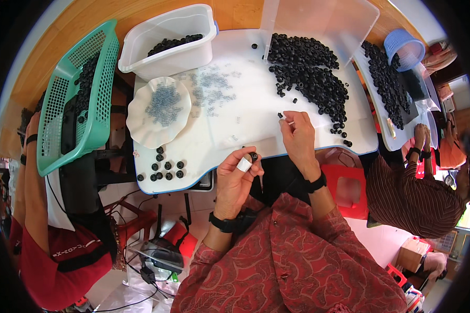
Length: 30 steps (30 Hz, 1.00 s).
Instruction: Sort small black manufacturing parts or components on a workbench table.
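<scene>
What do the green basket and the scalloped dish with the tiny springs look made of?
Green basket: probably moulded plastic, matte, judging by its even lattice walls. Scalloped dish: thin white paper or plastic, wavy rim; the material is unclear. Its small grey parts look metallic.

From my remote seat, I see the table (245, 130) with a heap of rubber rings (308, 73) at its far right. The fluted plate (141, 130) of small springs (163, 104) sits left, the tub (167, 41) behind it, a mesh basket (78, 99) further left. Finished rings (164, 167) line the near-left edge.
</scene>
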### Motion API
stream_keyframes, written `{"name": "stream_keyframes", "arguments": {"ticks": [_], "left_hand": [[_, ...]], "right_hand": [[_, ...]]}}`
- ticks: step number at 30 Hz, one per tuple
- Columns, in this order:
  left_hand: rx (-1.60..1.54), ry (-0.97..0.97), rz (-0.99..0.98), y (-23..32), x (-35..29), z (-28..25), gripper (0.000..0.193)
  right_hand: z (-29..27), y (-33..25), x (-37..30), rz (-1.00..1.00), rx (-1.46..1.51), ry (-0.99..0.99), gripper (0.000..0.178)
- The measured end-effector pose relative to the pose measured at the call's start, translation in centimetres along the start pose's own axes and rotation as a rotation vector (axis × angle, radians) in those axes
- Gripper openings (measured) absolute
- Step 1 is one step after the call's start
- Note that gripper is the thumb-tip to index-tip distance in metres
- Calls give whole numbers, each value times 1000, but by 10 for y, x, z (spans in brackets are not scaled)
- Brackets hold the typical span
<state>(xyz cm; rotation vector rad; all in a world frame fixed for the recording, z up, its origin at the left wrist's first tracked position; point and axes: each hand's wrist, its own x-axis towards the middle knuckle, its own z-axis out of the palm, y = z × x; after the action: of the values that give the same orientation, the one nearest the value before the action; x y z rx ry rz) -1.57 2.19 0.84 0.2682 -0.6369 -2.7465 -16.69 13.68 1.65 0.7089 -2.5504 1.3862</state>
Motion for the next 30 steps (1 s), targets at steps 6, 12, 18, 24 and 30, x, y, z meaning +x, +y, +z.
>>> {"name": "stream_keyframes", "arguments": {"ticks": [6,12,18,24,30], "left_hand": [[19,4,10,1,-2,-2,27],[60,36,10,2,-4,3,27],[45,30,3,-1,-2,4,27],[77,14,17,-2,-5,8,27],[96,-11,31,-2,-8,9,27]], "right_hand": [[7,0,2,37,-184,-26,11],[-1,-8,-9,33,56,-55,10],[-22,-46,-33,359,489,-333,15],[-28,-59,-43,297,567,-399,16],[-27,-61,-48,287,615,-367,18]]}}
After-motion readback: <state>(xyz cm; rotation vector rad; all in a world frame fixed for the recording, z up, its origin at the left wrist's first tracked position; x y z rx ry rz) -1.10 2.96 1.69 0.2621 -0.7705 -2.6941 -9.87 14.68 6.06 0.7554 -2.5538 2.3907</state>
